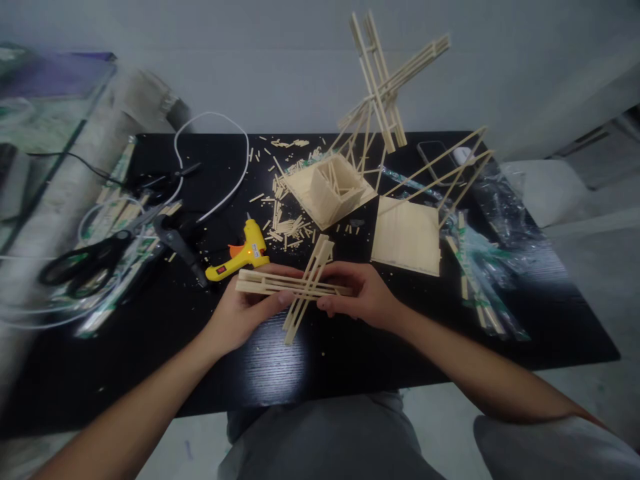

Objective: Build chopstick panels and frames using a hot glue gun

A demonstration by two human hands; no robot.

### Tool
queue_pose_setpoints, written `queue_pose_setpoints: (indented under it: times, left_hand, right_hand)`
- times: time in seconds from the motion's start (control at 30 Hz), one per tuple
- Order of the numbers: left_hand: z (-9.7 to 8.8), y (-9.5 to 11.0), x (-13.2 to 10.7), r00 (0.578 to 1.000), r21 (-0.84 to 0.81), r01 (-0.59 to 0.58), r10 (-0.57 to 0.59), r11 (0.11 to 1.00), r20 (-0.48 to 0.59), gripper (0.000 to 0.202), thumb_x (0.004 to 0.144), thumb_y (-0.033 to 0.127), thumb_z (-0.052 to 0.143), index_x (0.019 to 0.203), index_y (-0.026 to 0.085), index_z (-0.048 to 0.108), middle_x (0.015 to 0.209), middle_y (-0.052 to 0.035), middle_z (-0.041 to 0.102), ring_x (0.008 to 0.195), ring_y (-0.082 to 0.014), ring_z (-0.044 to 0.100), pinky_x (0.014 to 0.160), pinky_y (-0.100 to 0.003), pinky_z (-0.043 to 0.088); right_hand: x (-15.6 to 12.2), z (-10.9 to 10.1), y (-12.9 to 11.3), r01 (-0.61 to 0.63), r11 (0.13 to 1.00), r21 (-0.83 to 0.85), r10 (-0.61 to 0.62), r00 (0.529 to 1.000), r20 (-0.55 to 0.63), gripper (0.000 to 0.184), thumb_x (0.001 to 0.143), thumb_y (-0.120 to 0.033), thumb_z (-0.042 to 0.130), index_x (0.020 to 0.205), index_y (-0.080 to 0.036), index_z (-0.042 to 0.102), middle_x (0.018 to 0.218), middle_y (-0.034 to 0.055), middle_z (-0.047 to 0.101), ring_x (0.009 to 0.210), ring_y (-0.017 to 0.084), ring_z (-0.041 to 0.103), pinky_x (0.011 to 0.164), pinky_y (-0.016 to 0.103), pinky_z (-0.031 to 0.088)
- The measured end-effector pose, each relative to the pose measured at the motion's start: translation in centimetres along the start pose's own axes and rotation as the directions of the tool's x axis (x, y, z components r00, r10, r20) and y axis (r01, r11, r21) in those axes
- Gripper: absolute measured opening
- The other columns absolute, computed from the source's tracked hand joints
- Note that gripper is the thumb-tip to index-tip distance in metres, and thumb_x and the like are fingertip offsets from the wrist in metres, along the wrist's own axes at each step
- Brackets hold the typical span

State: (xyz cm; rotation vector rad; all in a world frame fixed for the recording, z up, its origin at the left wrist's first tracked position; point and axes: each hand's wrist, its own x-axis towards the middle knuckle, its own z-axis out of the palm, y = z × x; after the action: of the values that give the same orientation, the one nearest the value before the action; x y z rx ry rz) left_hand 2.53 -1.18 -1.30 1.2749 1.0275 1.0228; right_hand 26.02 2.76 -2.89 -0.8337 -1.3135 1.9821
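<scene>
Both my hands hold a cross of pale wooden sticks (300,283) just above the black table (150,373). My left hand (245,310) grips the long horizontal bars from below, thumb on top. My right hand (357,293) pinches the right end of the same bars. A second pair of sticks crosses them diagonally between my hands. Behind it stands a stick model (333,187) with a square box base and a windmill-like cross (385,87) on top.
A yellow glue gun (243,257) lies just behind my left hand, its white cord (235,180) looping back. Black scissors (95,257) and stick wrappers lie at the left. A flat stick panel (407,237) with slanted struts sits right of centre. Cut stick scraps (285,227) litter the middle.
</scene>
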Motion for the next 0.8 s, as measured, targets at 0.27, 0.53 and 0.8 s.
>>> queue_pose_setpoints:
  times: [0.27,0.53,0.8]
  left_hand:
    - [0.18,-0.40,-0.04,0.998,0.081,0.031,-0.026,0.996,-0.057,0.026,0.087,0.038,0.083,0.105,0.019,0.081,0.097,-0.0061,0.082,0.075,-0.0136,0.074,0.071,-0.019,0.060]
    - [0.54,-0.33,0.15,0.993,0.089,0.074,-0.066,0.993,-0.094,0.031,0.082,0.044,0.085,0.098,0.017,0.082,0.088,-0.0068,0.082,0.069,-0.0158,0.074,0.067,-0.022,0.060]
    - [0.52,-0.44,0.19,0.992,0.107,0.076,-0.065,0.991,-0.107,0.036,0.082,0.048,0.084,0.097,0.016,0.082,0.085,-0.0079,0.081,0.067,-0.0172,0.072,0.065,-0.026,0.060]
  right_hand:
    - [-0.05,-0.17,0.39,0.046,0.995,-0.085,-0.050,0.998,-0.045,0.034,0.073,-0.029,0.095,0.105,-0.024,0.081,0.097,-0.0002,0.081,0.081,0.012,0.073,0.078,0.025,0.060]
    - [0.12,-0.41,0.50,0.047,0.995,-0.092,-0.049,0.998,-0.028,0.035,0.074,-0.033,0.094,0.105,-0.024,0.081,0.102,0.0021,0.083,0.094,0.018,0.077,0.093,0.036,0.062]
    - [0.18,-0.37,0.37,0.028,0.994,-0.101,-0.033,0.999,-0.039,0.037,0.073,-0.036,0.095,0.105,-0.022,0.081,0.100,0.0034,0.083,0.093,0.020,0.078,0.093,0.038,0.063]
